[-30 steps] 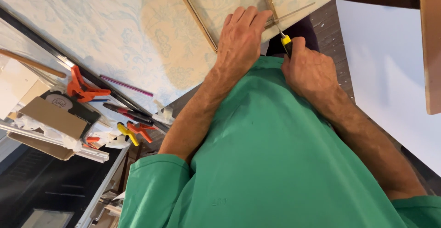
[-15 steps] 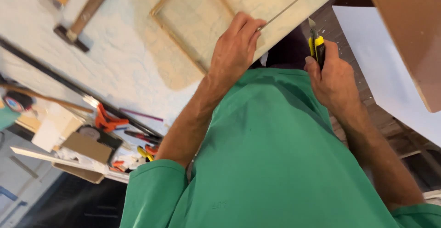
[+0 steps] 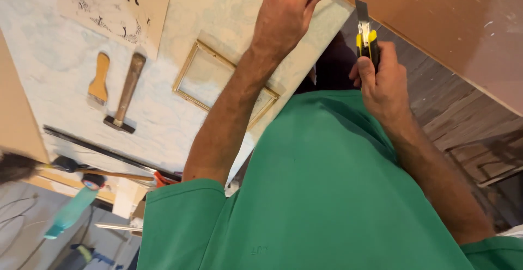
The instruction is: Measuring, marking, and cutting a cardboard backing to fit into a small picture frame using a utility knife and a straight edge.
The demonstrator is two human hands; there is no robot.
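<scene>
We had the right hand [image 3: 384, 82] fisted round the knife [image 3: 366, 36], blade up, off the table's [image 3: 65, 101] edge. Left hand [image 3: 286, 11] lay fingers-down on the sheet's [image 3: 321, 33] edge, just left of the knife, gripping nothing. Frame [image 3: 220, 82], hammer [image 3: 126, 93] lay further left.

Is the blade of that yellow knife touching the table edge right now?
Apart. The head view shows the utility knife raised in the right hand, its blade pointing up with dark space between it and the table edge.
</scene>
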